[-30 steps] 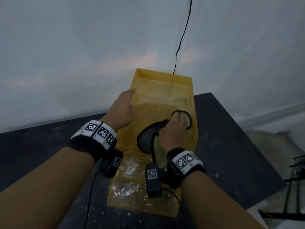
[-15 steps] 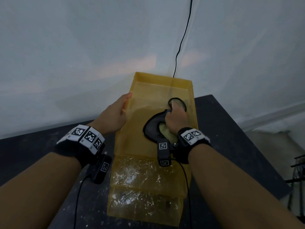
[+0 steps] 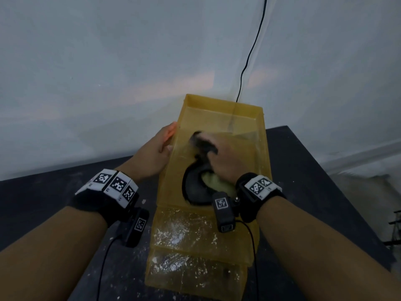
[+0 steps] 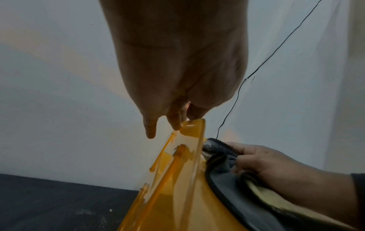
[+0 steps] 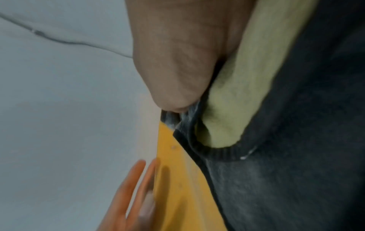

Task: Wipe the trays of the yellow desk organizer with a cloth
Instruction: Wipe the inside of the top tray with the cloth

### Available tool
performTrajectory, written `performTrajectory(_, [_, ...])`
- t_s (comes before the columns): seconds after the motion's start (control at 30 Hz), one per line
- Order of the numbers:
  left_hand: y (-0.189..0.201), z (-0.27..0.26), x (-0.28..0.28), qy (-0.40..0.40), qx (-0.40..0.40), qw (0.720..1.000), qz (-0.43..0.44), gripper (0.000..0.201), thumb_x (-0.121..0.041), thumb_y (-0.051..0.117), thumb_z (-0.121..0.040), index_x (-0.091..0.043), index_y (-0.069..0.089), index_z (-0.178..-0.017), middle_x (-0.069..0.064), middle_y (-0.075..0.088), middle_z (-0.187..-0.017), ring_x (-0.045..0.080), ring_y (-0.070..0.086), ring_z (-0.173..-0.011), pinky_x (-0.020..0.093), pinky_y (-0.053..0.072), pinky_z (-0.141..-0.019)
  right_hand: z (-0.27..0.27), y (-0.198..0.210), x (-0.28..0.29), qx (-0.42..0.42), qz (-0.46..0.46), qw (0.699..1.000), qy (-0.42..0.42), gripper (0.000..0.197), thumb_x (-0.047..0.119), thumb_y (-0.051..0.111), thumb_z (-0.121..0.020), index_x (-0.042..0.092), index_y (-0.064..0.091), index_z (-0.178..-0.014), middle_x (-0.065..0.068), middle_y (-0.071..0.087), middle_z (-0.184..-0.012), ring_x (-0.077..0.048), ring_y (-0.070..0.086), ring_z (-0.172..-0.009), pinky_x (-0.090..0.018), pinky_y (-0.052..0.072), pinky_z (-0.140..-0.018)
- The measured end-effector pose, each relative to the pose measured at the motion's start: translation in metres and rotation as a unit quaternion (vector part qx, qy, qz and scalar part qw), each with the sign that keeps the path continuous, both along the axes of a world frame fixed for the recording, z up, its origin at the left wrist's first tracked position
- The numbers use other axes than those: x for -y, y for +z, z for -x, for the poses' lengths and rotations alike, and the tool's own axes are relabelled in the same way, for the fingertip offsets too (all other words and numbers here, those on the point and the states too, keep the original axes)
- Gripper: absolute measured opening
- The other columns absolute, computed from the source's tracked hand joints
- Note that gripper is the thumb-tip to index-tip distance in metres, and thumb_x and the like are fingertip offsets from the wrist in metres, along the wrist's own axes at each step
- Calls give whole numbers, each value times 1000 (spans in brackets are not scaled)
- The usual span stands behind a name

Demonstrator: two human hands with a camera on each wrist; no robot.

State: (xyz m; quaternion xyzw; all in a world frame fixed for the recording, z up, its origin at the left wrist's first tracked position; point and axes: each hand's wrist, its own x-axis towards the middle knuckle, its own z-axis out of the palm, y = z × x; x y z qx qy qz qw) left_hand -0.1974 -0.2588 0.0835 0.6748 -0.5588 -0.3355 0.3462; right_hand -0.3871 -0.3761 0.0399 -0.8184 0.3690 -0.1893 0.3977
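Note:
The translucent yellow desk organizer stands on a dark table against the wall, its trays stepped toward me. My right hand grips a dark grey cloth with a yellow-green inner side and presses it onto the floor of the top tray; its far end is blurred. My left hand holds that tray's left wall, fingers outside, thumb at the rim. The left wrist view shows the left hand at the wall's top, beside the cloth. In the right wrist view the right hand bunches the cloth.
The two lower trays carry white powdery smears and flecks. White specks dot the dark table. A thin black cable runs down the white wall behind the organizer. The table's right edge drops off to the floor.
My right hand has pushed the cloth up the top tray away from me, then toward its left side. The left hand has stayed on the left wall.

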Motion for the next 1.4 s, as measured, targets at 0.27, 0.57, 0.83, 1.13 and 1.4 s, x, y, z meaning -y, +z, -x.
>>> performTrajectory(0.27, [-5, 0, -4, 21, -14, 1000, -3, 61, -6, 40, -103, -15, 13, -157, -6, 21, -161, -10, 18, -132, -15, 14, -85, -34, 7, 6, -107, 60, 992, 2, 55, 0, 44, -95, 12, 47, -149, -10, 43, -156, -28, 37, -145, -34, 27, -120])
performTrajectory(0.57, [-11, -2, -4, 16, -86, 996, 5, 63, 1, 41, -102, -12, 12, -156, -2, 20, -162, -2, 22, -141, -8, 22, -96, -16, 12, -46, -42, 21, 986, 158, 53, -4, 46, -88, 19, 65, -132, 2, 58, -143, -11, 49, -133, -21, 34, -113])
performTrajectory(0.83, [-10, -1, -9, 47, -104, 993, 33, 64, -1, 48, -100, -24, 23, -155, -3, 34, -156, -3, 30, -137, -8, 29, -90, -39, 5, -31, -73, 69, 994, 40, 55, -6, 48, -87, 10, 56, -139, -7, 54, -146, -25, 47, -136, -32, 33, -117])
performTrajectory(1.13, [-13, 3, -9, 83, -39, 992, 86, 58, -3, 51, -98, -30, 40, -148, -16, 46, -142, -3, 40, -134, 1, 29, -101, -10, 9, -83, -39, 67, 987, 139, 56, -7, 48, -79, 13, 68, -127, -6, 64, -135, -22, 56, -127, -27, 41, -109])
performTrajectory(1.4, [-7, 14, -36, 110, -13, 992, 63, 52, -14, 56, -98, -23, 42, -148, -7, 51, -142, -2, 43, -127, 19, 36, -105, 21, 13, -130, 9, 28, 969, 246, 53, -7, 44, -72, 9, 76, -111, -6, 74, -118, -16, 66, -110, -11, 45, -96])
